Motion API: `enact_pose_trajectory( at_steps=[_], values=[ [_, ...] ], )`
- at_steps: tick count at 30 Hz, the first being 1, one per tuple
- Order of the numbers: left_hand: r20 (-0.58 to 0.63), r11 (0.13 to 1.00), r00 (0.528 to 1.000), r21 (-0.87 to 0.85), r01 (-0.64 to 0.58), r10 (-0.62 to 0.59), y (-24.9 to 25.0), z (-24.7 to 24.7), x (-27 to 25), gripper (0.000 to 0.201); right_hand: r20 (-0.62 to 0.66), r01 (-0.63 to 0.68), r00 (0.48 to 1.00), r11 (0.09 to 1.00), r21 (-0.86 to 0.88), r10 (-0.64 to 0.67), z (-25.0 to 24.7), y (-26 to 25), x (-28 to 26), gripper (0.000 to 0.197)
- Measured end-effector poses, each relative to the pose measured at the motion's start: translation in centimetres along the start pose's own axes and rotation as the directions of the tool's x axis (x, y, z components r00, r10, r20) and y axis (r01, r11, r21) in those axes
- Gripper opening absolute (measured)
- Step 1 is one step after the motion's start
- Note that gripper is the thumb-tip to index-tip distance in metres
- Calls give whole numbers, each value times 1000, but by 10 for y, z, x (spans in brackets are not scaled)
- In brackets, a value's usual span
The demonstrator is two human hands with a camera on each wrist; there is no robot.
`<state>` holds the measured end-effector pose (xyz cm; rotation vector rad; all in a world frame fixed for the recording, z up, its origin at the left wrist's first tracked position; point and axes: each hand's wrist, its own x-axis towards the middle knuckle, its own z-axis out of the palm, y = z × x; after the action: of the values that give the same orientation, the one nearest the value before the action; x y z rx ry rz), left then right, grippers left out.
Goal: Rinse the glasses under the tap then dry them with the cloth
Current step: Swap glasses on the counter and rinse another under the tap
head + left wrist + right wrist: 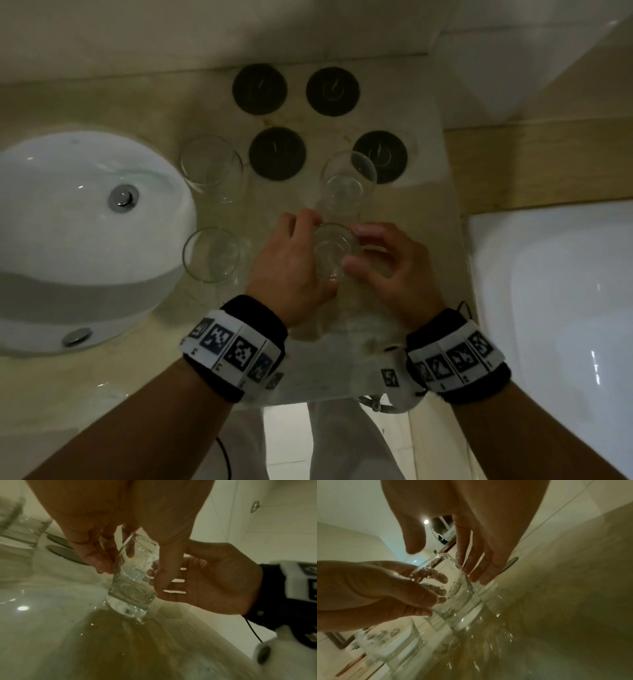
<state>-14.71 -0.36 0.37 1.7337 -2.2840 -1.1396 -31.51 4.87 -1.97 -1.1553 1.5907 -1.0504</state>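
A clear wet glass [334, 250] is held between both hands over the middle of the beige counter [144, 359]. My left hand [308, 253] grips it, fingers on the far side and thumb on the near side. In the left wrist view the glass [132, 595] tilts, its thick base down at the wet counter, with my left hand [131, 569] around its upper part. My right hand [363, 248] lies against its right side. The right wrist view shows my right hand [447, 564] with straight fingers touching the glass [455, 595] and the thumb off the rim. A pale flat sheet [342, 359] lies under my hands; I cannot tell if it is the cloth.
Three more glasses stand on the counter: back left [212, 168], front left [214, 255], behind my hands [347, 181]. Several dark round coasters [276, 153] lie toward the wall. A white sink [68, 240] is at the left, a white bathtub [555, 291] at the right. Water drops [498, 615] dot the counter.
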Motion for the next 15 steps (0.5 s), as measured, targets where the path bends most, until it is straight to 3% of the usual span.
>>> enact_pose_trajectory(
  at_steps=[4, 7, 11, 15],
  values=[
    [7, 998, 1000, -62, -15, 16, 6, -11, -1, 107, -175, -20, 984, 997, -81, 5, -12, -19, 33, 69],
    [-13, 992, 999, -117, -49, 47, 12, -24, -3, 118, -65, -31, 998, 971, -238, 16, -15, -37, 62, 85],
    [-36, 979, 999, -199, -45, 39, 12, -38, -5, 117, 133, -1, 989, 895, -446, 67, -7, -48, 87, 95],
    [-70, 966, 997, -256, -29, 12, 7, -48, -7, 109, 119, 26, 992, 849, -528, 44, -2, -47, 93, 92]
  ],
)
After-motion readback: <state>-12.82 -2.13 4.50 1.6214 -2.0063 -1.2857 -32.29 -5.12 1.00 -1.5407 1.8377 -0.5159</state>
